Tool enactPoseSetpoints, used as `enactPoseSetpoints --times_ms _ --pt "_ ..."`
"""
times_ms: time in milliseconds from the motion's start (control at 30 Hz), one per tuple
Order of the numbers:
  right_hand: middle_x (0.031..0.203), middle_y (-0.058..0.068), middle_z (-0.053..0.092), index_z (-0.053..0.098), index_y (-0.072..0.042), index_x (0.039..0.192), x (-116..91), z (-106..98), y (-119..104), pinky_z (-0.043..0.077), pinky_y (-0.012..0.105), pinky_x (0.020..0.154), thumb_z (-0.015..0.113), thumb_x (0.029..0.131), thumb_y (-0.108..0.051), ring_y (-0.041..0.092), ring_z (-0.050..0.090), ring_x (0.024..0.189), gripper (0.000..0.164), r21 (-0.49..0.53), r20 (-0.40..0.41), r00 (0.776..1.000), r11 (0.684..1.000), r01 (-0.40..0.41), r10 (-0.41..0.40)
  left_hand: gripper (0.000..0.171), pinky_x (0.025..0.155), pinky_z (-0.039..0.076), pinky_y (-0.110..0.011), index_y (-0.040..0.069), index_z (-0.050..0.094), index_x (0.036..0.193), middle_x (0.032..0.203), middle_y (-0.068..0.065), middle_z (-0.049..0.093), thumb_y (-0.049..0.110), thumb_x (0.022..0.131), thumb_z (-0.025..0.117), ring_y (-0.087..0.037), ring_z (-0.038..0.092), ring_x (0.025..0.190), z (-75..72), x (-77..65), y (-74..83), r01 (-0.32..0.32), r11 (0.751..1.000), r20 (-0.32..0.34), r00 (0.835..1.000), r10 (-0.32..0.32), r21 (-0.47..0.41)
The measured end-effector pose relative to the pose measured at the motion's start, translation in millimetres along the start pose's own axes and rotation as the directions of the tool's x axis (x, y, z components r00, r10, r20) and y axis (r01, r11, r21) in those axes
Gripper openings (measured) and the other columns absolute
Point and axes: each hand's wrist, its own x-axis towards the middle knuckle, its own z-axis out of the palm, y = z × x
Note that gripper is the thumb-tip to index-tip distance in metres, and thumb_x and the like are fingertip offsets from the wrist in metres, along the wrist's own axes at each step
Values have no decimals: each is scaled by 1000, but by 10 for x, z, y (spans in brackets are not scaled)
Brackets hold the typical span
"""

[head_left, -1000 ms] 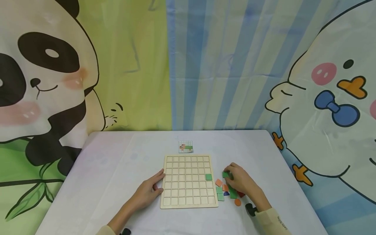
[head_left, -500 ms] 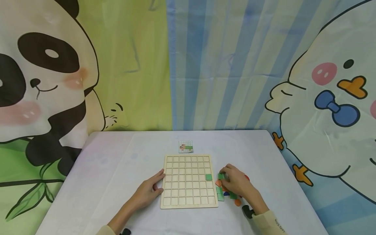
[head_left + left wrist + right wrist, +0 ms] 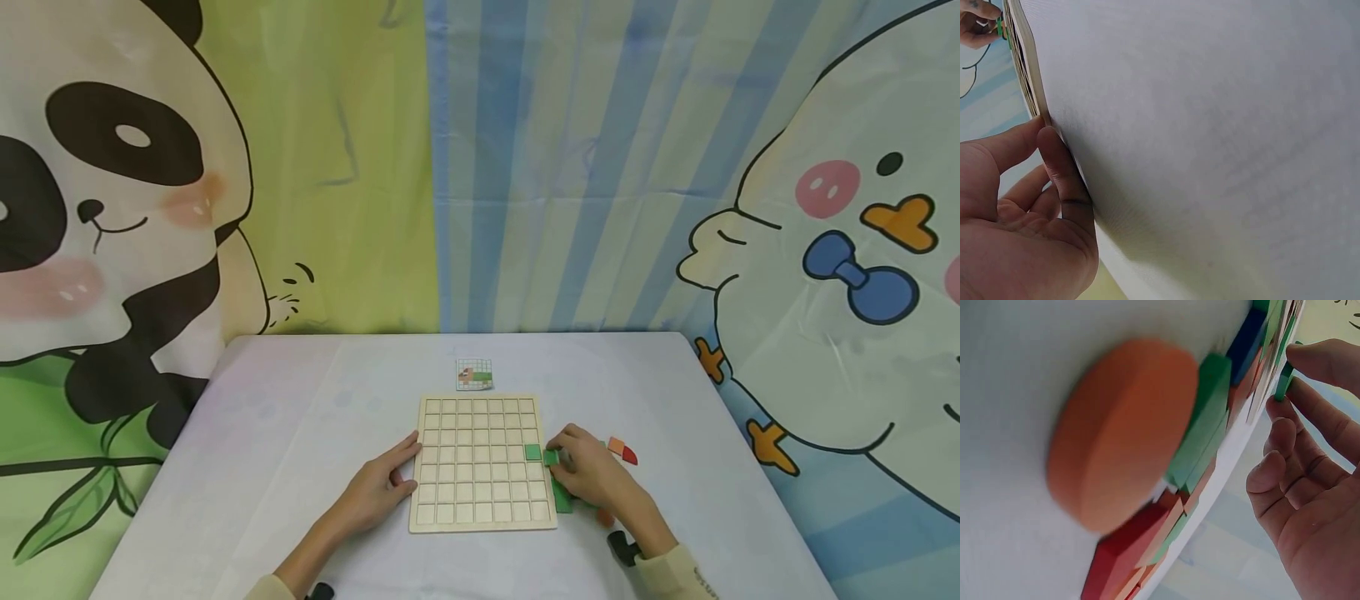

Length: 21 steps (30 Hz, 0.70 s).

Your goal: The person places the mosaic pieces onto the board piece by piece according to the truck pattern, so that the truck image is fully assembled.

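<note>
A wooden grid board (image 3: 480, 523) lies flat on the table, with one green tile (image 3: 532, 452) in a square near its right edge. My left hand (image 3: 371, 493) rests against the board's left edge, thumb and forefinger spread and touching it. Close to the board's right edge, my right hand (image 3: 592, 471) pinches a small green square tile (image 3: 551, 457) between thumb and fingers. The right wrist view shows this green tile (image 3: 1284, 381) held on edge by the fingertips. Loose pieces lie beneath and around the right hand, which partly hides them in the head view.
A small picture card (image 3: 475, 375) lies beyond the board. An orange round piece (image 3: 1125, 434), a red piece (image 3: 1122, 553), a dark blue piece (image 3: 1247, 347) and several green pieces (image 3: 1200, 425) lie on the white table (image 3: 315, 400). Printed curtains stand behind.
My right hand has moved left with the green tile, from over the loose pieces to the board's right edge. An orange and a red piece now show behind it. My left hand stays put.
</note>
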Motion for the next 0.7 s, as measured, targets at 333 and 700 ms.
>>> enactPoseSetpoints --times_ms 333,700 --pt "107 0 68 77 -9 113 -12 62 -58 46 19 69 79 90 -9 7 51 81 23 0 6 999 999 37 -37 66 66 41 -22 7 54 155 172 -2 40 2 93 76 -4 48 72 3 4 4 1 1000 1 1000 -1 -6" --pt "109 -5 65 77 -12 115 -22 90 -108 46 20 70 82 91 -16 12 55 83 25 4 51 998 999 38 -38 65 65 41 -23 6 54 155 172 -3 40 3 93 76 -4 48 74 -1 -5 -6 -6 1000 3 1000 6 -9"
